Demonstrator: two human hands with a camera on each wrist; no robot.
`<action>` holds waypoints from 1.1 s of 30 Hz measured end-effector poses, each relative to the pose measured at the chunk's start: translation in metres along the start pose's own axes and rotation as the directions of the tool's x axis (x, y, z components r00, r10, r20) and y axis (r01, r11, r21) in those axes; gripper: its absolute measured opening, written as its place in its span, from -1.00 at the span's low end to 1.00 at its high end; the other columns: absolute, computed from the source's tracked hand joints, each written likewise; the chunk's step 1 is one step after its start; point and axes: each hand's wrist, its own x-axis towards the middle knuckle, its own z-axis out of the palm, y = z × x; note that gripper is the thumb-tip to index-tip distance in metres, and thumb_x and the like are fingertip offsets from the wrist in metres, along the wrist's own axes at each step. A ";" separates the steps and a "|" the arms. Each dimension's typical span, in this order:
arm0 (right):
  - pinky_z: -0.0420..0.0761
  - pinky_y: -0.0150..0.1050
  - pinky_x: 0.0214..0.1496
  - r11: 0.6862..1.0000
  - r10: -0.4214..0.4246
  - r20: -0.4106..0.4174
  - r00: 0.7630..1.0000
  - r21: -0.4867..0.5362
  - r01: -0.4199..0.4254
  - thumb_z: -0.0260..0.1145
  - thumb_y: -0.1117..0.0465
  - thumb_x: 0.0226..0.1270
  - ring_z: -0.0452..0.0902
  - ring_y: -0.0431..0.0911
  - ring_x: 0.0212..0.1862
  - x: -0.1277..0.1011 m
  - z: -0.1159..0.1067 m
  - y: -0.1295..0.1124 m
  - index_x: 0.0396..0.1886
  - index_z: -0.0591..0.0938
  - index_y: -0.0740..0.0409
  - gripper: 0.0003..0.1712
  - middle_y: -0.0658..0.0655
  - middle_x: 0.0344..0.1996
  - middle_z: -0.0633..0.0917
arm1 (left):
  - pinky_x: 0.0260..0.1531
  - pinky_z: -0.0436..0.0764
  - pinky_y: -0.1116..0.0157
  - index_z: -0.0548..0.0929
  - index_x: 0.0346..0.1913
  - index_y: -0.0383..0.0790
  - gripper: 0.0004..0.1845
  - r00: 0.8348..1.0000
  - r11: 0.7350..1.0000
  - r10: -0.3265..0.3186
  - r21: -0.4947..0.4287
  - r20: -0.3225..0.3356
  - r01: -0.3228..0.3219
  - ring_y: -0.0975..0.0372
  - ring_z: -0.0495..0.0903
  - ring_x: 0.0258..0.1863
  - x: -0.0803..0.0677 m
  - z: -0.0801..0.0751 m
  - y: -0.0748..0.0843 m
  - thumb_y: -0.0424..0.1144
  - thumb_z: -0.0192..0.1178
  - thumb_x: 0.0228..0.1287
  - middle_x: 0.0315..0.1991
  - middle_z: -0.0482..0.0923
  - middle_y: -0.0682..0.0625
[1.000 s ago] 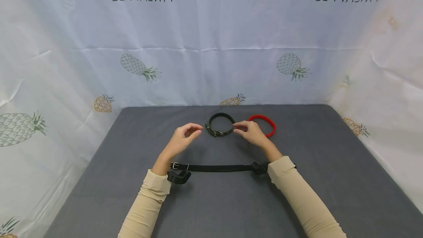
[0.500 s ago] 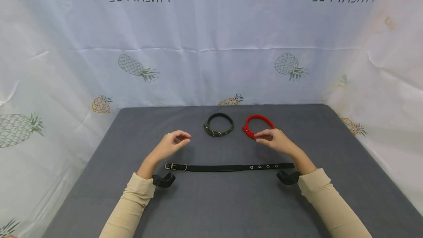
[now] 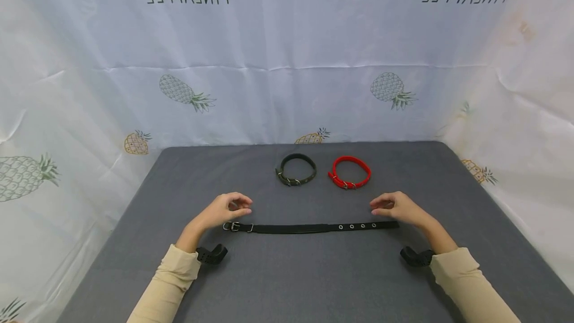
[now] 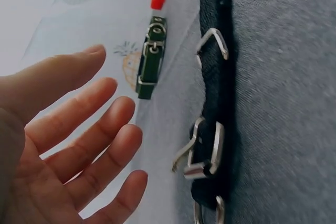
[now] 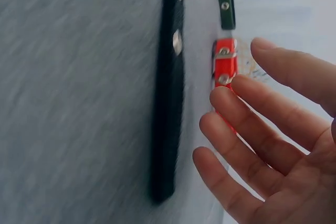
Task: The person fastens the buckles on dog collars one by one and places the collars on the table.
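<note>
A long black collar strap [image 3: 309, 228] lies flat and straight across the grey table, metal buckle [image 3: 234, 226] at its left end, eyelets near its right end. My left hand [image 3: 226, 207] hovers just above the buckle [image 4: 207, 153], fingers relaxed and holding nothing. My right hand [image 3: 394, 207] hovers above the strap's holed end [image 5: 169, 93], also holding nothing. Further back lie a dark green collar [image 3: 296, 169] and a red collar [image 3: 350, 172], each buckled into a ring. Both appear edge-on in the wrist views: green collar [image 4: 149, 59], red collar [image 5: 224, 66].
The grey table [image 3: 296, 273] is walled at the back and both sides by a white cloth with pineapple prints [image 3: 287, 64]. A black wrist mount [image 3: 211, 254] sits under my left sleeve and another black wrist mount [image 3: 414, 256] under my right sleeve.
Both hands drew back from the ring collars toward me and spread apart. The right hand let go of the green collar. They now hover at the two ends of the black strap.
</note>
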 end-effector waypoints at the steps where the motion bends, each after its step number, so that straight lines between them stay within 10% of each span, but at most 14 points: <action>1: 0.63 -0.42 -0.18 1.000 -0.002 0.001 1.000 -0.005 0.002 0.36 0.17 0.27 0.63 -0.42 -0.21 -0.002 -0.001 0.003 -0.06 0.66 0.38 -0.63 0.33 -0.13 0.73 | -0.11 0.59 0.32 0.64 -0.02 -0.35 -0.68 1.000 1.000 -0.001 0.004 0.007 0.001 0.32 0.57 -0.22 -0.002 0.000 -0.001 -0.17 0.25 0.30 -0.16 0.67 -0.13; 16: 0.48 -0.43 -0.29 0.999 0.043 0.041 0.998 -0.023 -0.042 0.53 0.15 0.02 0.37 -0.42 -0.34 -0.015 -0.003 0.018 -0.23 0.71 0.27 -0.65 0.13 -0.29 0.67 | -0.30 0.51 0.47 0.70 -0.12 -0.31 -0.62 0.988 0.998 -0.065 -0.013 0.139 0.067 0.37 0.50 -0.31 -0.011 0.001 -0.012 -0.19 0.48 0.00 -0.23 0.66 -0.14; 33: 0.44 -0.43 -0.46 0.998 0.047 0.076 0.996 -0.042 -0.044 0.52 0.24 0.00 0.37 -0.41 -0.51 -0.010 -0.001 0.014 -0.41 0.67 0.29 -0.77 0.03 -0.54 0.62 | -0.47 0.47 0.50 0.77 -0.34 -0.27 -0.83 0.994 0.998 -0.041 0.053 0.103 0.036 0.53 0.41 -0.49 -0.009 0.005 -0.011 -0.29 0.47 -0.03 -0.43 0.65 -0.08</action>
